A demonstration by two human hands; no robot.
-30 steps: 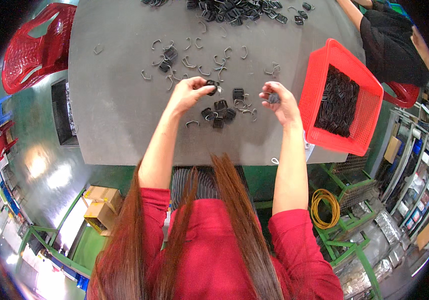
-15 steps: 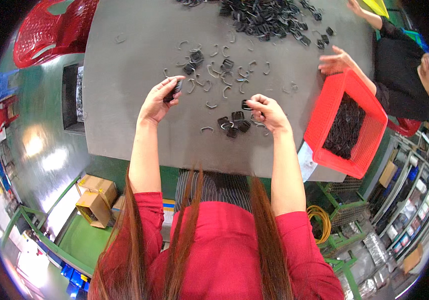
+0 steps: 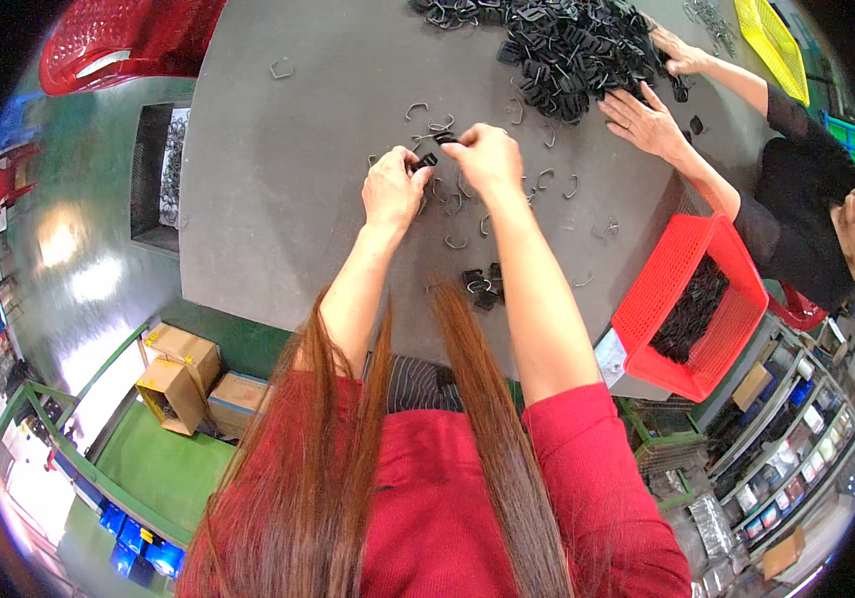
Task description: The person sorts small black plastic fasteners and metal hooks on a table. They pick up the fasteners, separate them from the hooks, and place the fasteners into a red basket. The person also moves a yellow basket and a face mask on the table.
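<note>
My left hand [image 3: 392, 189] and my right hand [image 3: 484, 154] meet over the grey table [image 3: 278, 179], both pinching a small black plastic buckle [image 3: 430, 154] between their fingertips. Bent metal wire clips [image 3: 457, 199] lie scattered under and around my hands. A few more black buckles [image 3: 480, 284] sit near the table's front edge, by my right forearm. A big heap of black buckles [image 3: 567, 50] lies at the far side of the table.
A red basket [image 3: 691, 304] holding black parts hangs off the table's right edge. A co-worker's hands [image 3: 647, 120] reach into the big heap from the right. Another red basket [image 3: 123, 40] sits far left, a yellow one [image 3: 771, 45] far right. Cardboard boxes [image 3: 183, 374] stand on the floor.
My hands were apart over the table; they have come together further away on one black buckle. The view has shifted, and the co-worker's hands now rest on the big heap.
</note>
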